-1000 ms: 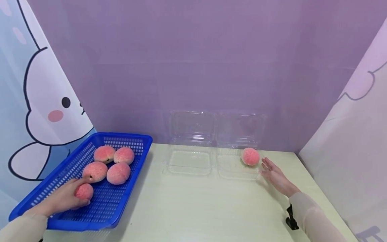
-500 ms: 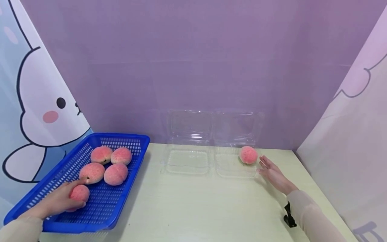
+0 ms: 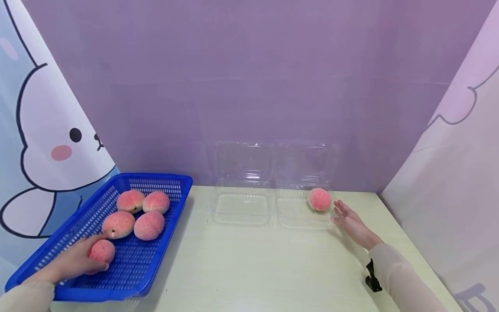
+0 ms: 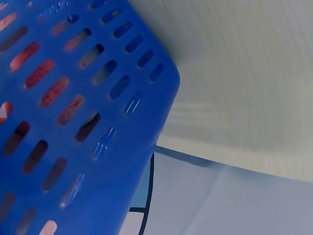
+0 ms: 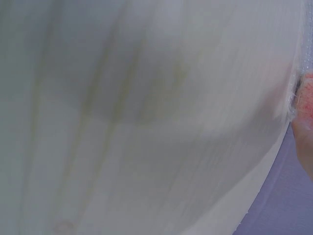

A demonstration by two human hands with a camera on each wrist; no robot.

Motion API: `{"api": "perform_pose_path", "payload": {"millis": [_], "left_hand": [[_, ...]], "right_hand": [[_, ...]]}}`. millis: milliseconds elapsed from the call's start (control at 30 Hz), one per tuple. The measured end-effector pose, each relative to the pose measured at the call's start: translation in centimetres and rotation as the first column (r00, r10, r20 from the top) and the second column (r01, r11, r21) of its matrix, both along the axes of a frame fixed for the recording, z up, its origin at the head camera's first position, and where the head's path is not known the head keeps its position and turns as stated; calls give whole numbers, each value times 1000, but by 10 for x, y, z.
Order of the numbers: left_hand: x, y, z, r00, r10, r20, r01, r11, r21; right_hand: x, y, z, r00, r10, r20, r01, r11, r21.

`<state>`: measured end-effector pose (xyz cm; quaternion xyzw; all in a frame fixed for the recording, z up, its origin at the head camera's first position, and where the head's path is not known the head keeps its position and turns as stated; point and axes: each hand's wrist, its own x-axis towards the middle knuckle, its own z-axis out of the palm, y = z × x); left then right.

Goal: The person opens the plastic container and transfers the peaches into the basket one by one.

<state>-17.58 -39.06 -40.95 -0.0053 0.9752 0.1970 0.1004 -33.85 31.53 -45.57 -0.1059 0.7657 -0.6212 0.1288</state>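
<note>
My left hand (image 3: 74, 260) is inside a blue slotted basket (image 3: 167, 242), its thumb and fingers around a pink peach (image 3: 102, 251). Several other peaches (image 3: 150, 225) lie just beyond it in the same basket. In the left wrist view the basket's wall (image 4: 122, 161) hides the hand, and bits of pink show through the slots. Straight-fingered, my right hand (image 3: 354, 224) is beside the right edge of a clear plastic clamshell box (image 3: 298, 216). One peach (image 3: 319, 199) sits in that box at its right side. The right wrist view catches part of this peach (image 5: 306, 98) at its edge.
A second clear clamshell box (image 3: 241, 210) stands left of the first, both with lids raised toward the purple backdrop (image 3: 249, 86). They rest on a pale wooden table (image 3: 241, 264). Printed cloth sheets (image 3: 50, 130) hang at the left and right sides.
The head view has shifted slightly, so everything appears a little farther left. Both hands and the peaches otherwise keep their places, the left hand still around its peach.
</note>
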Motion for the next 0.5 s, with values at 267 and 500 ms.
{"api": "perform_pose_path", "payload": {"millis": [267, 500], "left_hand": [[1, 4, -1, 1000, -19, -18, 19, 1000, 21], [-1, 3, -4, 1000, 3, 26, -4, 1000, 27]], "right_hand": [[2, -1, 2, 1000, 6, -7, -6, 1000, 10], [2, 0, 3, 1000, 7, -7, -7, 1000, 18]]}}
